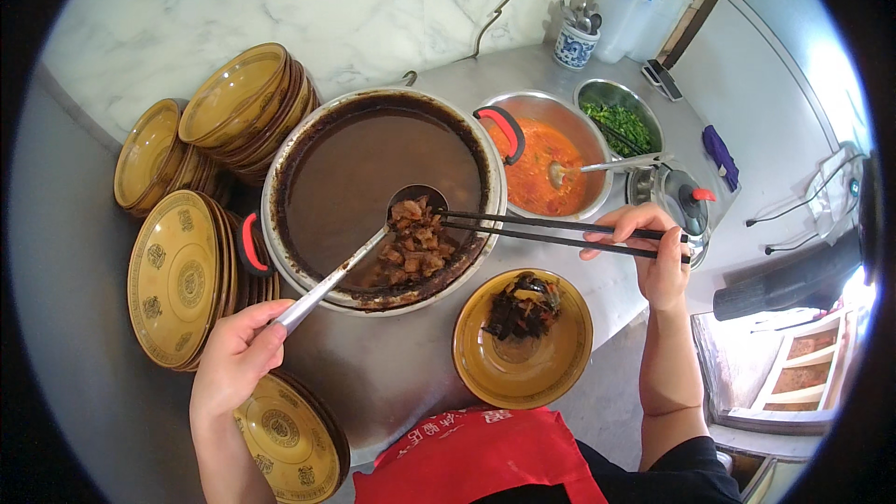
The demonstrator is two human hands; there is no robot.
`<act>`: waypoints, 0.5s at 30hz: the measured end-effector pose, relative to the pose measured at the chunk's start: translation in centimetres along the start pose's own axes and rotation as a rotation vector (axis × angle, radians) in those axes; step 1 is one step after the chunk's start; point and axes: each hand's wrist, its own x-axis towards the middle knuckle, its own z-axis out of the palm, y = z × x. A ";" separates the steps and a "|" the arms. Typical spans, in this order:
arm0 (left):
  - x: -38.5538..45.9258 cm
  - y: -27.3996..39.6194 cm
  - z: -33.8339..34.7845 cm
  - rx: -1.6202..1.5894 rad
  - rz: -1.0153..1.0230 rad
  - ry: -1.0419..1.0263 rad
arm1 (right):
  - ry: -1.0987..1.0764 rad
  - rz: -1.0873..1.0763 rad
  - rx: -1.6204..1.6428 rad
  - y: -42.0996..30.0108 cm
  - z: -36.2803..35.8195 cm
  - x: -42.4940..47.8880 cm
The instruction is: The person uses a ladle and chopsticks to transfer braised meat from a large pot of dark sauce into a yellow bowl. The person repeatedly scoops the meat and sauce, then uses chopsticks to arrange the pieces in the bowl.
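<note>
My left hand (pixel 241 350) grips the metal handle of a ladle (pixel 329 285), whose bowl rests over the large pot (pixel 269 217) of dark brown broth. Chunks of braised meat (pixel 417 241) lie in the ladle's bowl and heap below it at the pot's near right side. With my right hand (pixel 647 245) I hold a pair of long black chopsticks (pixel 532 227), their tips at the meat by the ladle. Nearer to me stands a yellow-brown bowl (pixel 539 374) with dark, leafy-looking food (pixel 521 308) in it.
Stacked yellow bowls (pixel 238 94) and patterned plates (pixel 171 280) crowd the left, with more plates (pixel 294 434) at the near edge. Right of the pot are a steel basin of red-orange sauce (pixel 539 154), a bowl of chopped greens (pixel 616 119) and a glass-lidded pot (pixel 675 199).
</note>
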 end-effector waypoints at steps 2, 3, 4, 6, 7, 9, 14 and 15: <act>-0.1 0.1 0.0 0.049 -0.012 0.023 | -0.043 -0.007 -0.035 -0.5 0.4 0.7; -0.1 0.1 0.1 0.074 -0.018 0.033 | -0.054 -0.007 -0.056 -0.9 0.7 0.9; -0.1 0.1 0.1 0.088 -0.011 0.035 | -0.064 -0.008 -0.077 -1.1 0.8 1.2; -0.2 0.1 0.2 0.116 0.002 0.039 | -0.087 -0.029 -0.173 -1.4 0.6 1.5; -0.2 0.1 0.2 0.124 0.008 0.038 | -0.098 -0.040 -0.221 -1.5 0.5 1.5; -0.1 0.2 0.1 0.141 0.020 0.036 | -0.076 -0.077 -0.237 -1.6 0.5 1.4; 0.0 0.1 -0.1 0.080 0.019 0.024 | 0.067 -0.113 -0.152 -1.6 0.4 0.8; 0.0 0.0 -0.2 0.066 0.021 0.021 | 0.089 -0.109 -0.123 -1.6 0.2 0.7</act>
